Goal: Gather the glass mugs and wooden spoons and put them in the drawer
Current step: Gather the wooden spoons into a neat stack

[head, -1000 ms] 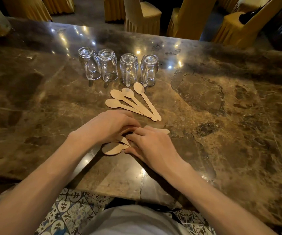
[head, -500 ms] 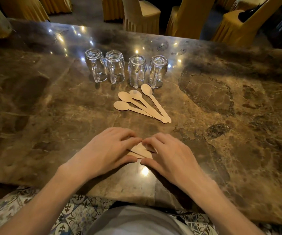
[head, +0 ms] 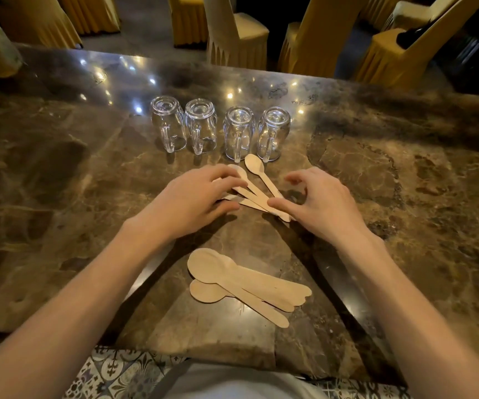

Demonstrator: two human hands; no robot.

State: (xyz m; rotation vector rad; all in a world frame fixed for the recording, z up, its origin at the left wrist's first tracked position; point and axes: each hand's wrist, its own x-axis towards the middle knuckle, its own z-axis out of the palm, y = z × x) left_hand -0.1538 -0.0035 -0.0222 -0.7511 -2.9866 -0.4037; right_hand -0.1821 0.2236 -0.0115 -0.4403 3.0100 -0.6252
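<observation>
Several clear glass mugs (head: 238, 132) stand upside down in a row at the middle of the marble table (head: 60, 174), handles toward me. Just in front of them lies a fan of wooden spoons (head: 257, 180). My left hand (head: 195, 197) rests flat on the bowls of those spoons, fingers spread. My right hand (head: 321, 203) hovers at their handle ends, thumb touching the tips, fingers curled apart. Closer to me a small stack of wooden spoons (head: 241, 283) lies untouched on the table, bowls to the left.
Chairs in yellow covers (head: 232, 38) stand beyond the far edge of the table. The near table edge runs just above my lap, with patterned floor tiles (head: 117, 372) below. No drawer is in view.
Both hands let go of the near stack of spoons and moved forward onto the far group of spoons. The near stack now lies uncovered.
</observation>
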